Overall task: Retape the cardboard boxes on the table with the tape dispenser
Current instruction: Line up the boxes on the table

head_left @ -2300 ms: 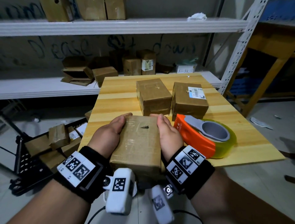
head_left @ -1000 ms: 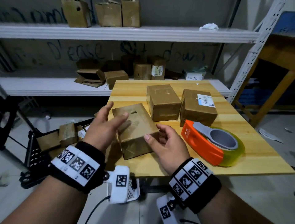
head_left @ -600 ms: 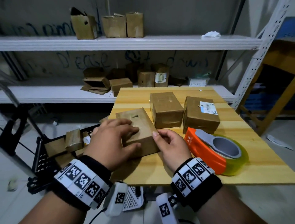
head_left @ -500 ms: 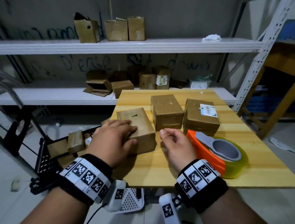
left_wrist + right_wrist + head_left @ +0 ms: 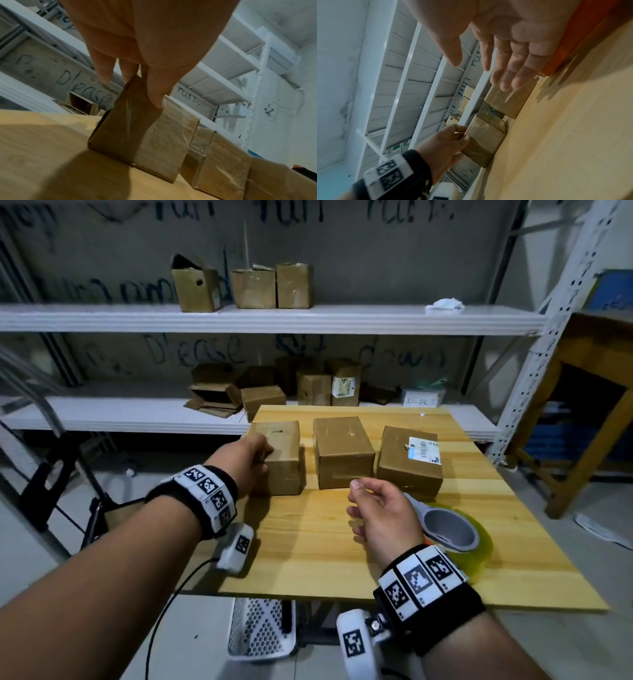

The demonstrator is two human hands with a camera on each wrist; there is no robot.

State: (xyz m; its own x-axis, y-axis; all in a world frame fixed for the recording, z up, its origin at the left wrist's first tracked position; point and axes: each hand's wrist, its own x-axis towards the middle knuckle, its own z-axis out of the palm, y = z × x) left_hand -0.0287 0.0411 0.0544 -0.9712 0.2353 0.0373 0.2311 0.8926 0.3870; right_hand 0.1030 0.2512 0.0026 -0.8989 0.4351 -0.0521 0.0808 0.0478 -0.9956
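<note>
Three brown cardboard boxes stand in a row across the far half of the wooden table (image 5: 308,546). My left hand (image 5: 264,455) grips the left box (image 5: 284,460) at its near left corner. The thumb lies on the taped near face and the fingers go round the side (image 5: 137,135). The middle box (image 5: 342,455) and the labelled right box (image 5: 407,463) stand free. My right hand (image 5: 359,505) hovers over the table, fingers relaxed and holding nothing. Behind it lies the orange tape dispenser (image 5: 448,530) with its yellowish roll, partly hidden by the hand.
White metal shelves (image 5: 274,318) behind the table carry more cardboard boxes. A white perforated basket (image 5: 260,631) sits under the table's near edge. A wooden bench (image 5: 589,371) stands at the right. A dark frame (image 5: 44,491) stands at the left.
My left hand has slid the box to the far left, in line with the other two. My right hand has let go of it and drawn back above the table.
</note>
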